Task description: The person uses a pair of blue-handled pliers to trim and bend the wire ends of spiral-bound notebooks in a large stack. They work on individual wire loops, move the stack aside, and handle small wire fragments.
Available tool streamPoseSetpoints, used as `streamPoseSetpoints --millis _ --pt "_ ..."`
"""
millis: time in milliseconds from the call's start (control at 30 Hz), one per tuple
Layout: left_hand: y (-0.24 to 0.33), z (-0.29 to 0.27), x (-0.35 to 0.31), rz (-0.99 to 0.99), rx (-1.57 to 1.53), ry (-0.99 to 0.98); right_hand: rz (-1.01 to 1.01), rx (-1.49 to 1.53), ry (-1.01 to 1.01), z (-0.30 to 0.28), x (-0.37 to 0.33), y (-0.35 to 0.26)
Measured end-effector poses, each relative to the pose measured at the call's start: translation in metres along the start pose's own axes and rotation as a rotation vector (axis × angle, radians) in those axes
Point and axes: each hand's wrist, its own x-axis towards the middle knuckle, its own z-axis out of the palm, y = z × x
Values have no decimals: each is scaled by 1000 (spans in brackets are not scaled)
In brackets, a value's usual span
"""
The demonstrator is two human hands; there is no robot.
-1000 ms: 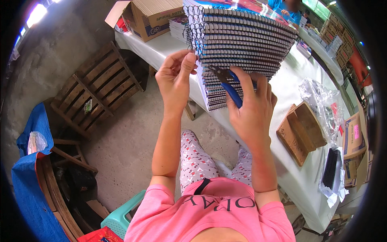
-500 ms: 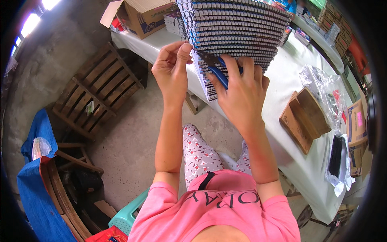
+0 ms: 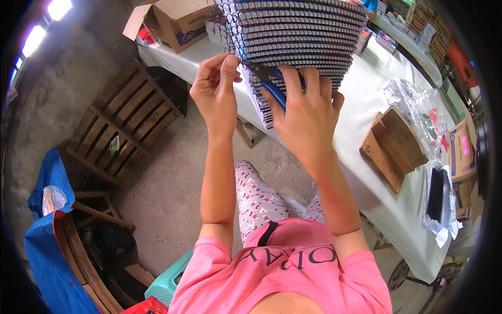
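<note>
A tall stack of spiral-bound notebooks (image 3: 298,34) stands at the table's near edge, its rows of black wire coils facing me. My right hand (image 3: 309,118) is closed round blue-handled pliers (image 3: 274,94), resting against the coils. The dark jaws of the pliers point left, to the coil ends at the stack's left edge. Just beside those jaws, my left hand (image 3: 217,89) pinches with thumb and fingers at the coil ends. What lies between its fingertips is too small to make out.
On the white-covered table (image 3: 355,141) are a wooden holder (image 3: 392,152), clear plastic wrap (image 3: 413,104) and a bundle of black coils (image 3: 435,201). An open cardboard box (image 3: 178,26) sits behind left. A wooden pallet (image 3: 125,120) leans at left; a green stool (image 3: 170,277) is beside me.
Both hands and the pliers have shifted slightly left in the view, along with the whole scene. The pliers' jaws are now closer to my left fingertips.
</note>
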Motion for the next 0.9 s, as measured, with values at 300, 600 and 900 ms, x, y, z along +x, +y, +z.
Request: streamPoseSetpoints --millis 300,600,900 --pt "-2 1 -2 20 -21 16 -46 -11 19 0 4 1" --pt "-3 5 -1 44 -2 48 37 187 -291 2 10 21" --pt "-1 -3 -3 33 58 -6 -32 120 -1 -4 12 14"
